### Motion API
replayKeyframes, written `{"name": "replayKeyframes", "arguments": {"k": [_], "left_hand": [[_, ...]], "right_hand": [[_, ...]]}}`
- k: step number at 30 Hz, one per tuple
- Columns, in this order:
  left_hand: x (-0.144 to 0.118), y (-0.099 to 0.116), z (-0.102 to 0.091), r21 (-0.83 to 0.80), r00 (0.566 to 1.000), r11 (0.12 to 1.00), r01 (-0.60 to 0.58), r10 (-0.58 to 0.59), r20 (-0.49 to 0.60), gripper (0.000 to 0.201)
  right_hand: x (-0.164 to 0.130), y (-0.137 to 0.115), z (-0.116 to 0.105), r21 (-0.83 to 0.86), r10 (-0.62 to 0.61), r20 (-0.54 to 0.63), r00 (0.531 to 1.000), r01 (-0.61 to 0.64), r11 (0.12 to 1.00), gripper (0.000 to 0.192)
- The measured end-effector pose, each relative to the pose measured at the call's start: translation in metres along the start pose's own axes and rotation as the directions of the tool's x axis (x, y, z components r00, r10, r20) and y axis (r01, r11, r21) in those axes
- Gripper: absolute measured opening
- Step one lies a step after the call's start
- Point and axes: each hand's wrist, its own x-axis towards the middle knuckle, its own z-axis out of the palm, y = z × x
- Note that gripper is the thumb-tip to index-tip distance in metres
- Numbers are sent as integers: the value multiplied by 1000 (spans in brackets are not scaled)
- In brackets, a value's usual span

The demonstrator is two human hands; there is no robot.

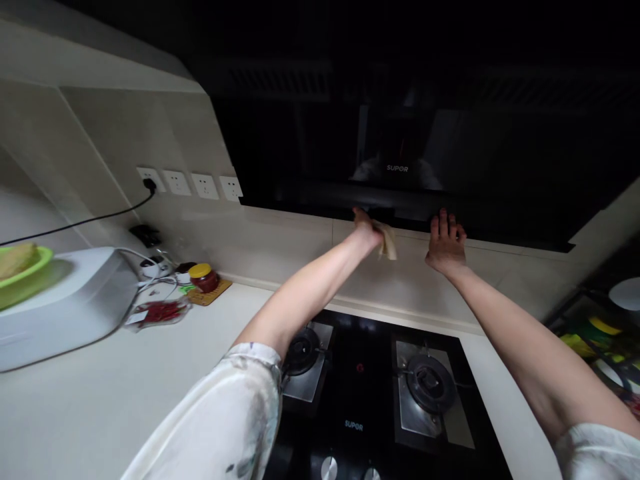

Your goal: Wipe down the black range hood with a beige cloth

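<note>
Both my arms reach up over the stove to the black range hood (400, 167). My left hand (366, 228) grips a pale cloth (389, 241) and presses it against the hood's lower edge. A short way to the right, my right hand (445, 241) rests with fingers spread on the same lower edge, holding nothing. Below my arms lies a black gas hob (367, 393) with two burners.
A white appliance (65, 303) with a green bowl (23, 273) on top sits at the left of the white counter (125, 387). A yellow-lidded jar (204, 277), a bag of red chillies (160, 312) and cables lie near the wall sockets (190, 183). Dishes stand at the right (607, 327).
</note>
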Motion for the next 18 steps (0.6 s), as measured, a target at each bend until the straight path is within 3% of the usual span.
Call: {"name": "replayKeyframes", "arguments": {"k": [1, 2, 3, 4, 5, 8, 11, 13, 15, 18], "left_hand": [[-8, 3, 16, -311, 990, 941, 133, -141, -3, 69], [-18, 5, 29, -577, 966, 782, 236, -256, 48, 65], [-29, 7, 38, -738, 939, 601, 305, -318, 129, 60], [-40, 9, 45, -800, 918, 481, 359, -339, 208, 54], [-51, 10, 48, -813, 898, 419, 403, -351, 265, 45], [-79, 12, 46, -772, 862, 422, 475, -401, 311, 18], [-93, 14, 40, -773, 876, 460, 437, -414, 248, 24], [-95, 15, 39, -792, 892, 477, 382, -413, 181, 25], [-93, 17, 41, -808, 906, 497, 318, -409, 105, 26], [-89, 18, 48, -807, 919, 528, 266, -392, 46, 27]], "right_hand": [[0, 0, -1, 15, 0, 9, 1000, 0, 1000, 97], [0, 0, -1, 34, -6, 18, 1000, 5, 999, 95], [0, 0, -2, 56, -16, 25, 1000, 15, 998, 94], [1, 0, -3, 83, -30, 30, 999, 27, 996, 92], [2, 2, -4, 110, -43, 35, 998, 39, 993, 92], [6, 11, -14, 176, -81, 88, 993, 65, 982, 97], [4, 20, -32, 253, -108, 134, 985, 71, 965, 103], [-6, 16, -44, 399, -64, 57, 996, 36, 916, 95], [-20, -1, -54, 674, 23, -7, 1000, -13, 739, 81], [-39, -42, -60, 981, 29, 48, 998, -52, 186, 83]]}}
